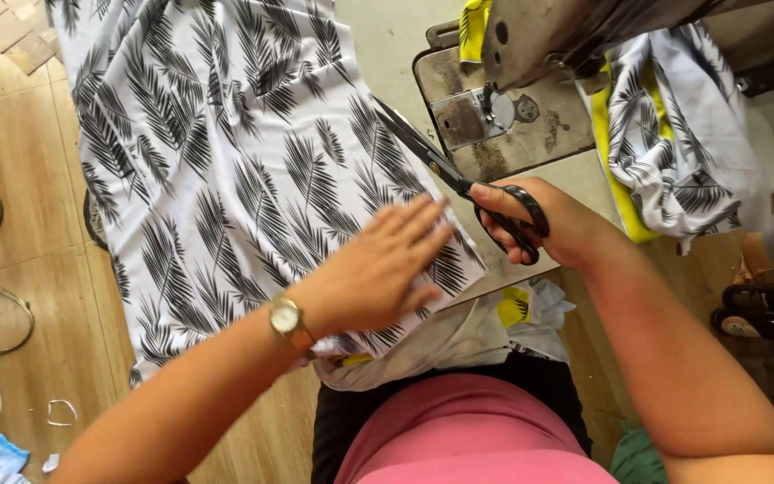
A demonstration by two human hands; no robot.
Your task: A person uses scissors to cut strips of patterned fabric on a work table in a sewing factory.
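Head view, looking down over the sewing bench.

Left hand (378, 269): laid flat, palm down, fingers (423, 224) spread and extended on the white fabric with black palm-leaf print (226, 161). It grips nothing; by the look of it, the flat press keeps the cloth taut and still beside the blades. Gold wristwatch (287, 318) on that wrist.

Right hand (548, 224): fingers closed through the black loop handles of the scissors (459, 179). Blades point toward the upper left of the frame, lying along the right edge of the printed fabric, just beside the left fingertips. Whether the blades are parted I cannot tell; they read as nearly together.

Fabric: spreads from centre to the upper left, draping off the bench (387, 45) edge toward the wooden floor (20, 269); its near end lies under the left hand, at centre frame.

Sewing machine (530, 54) at upper centre-right, its worn metal plate just beyond the scissor tips. A bundle of the same print with yellow trim (665, 134) is heaped to the right of the machine, well apart from both hands. Cloth scraps lie on the floor at lower left.
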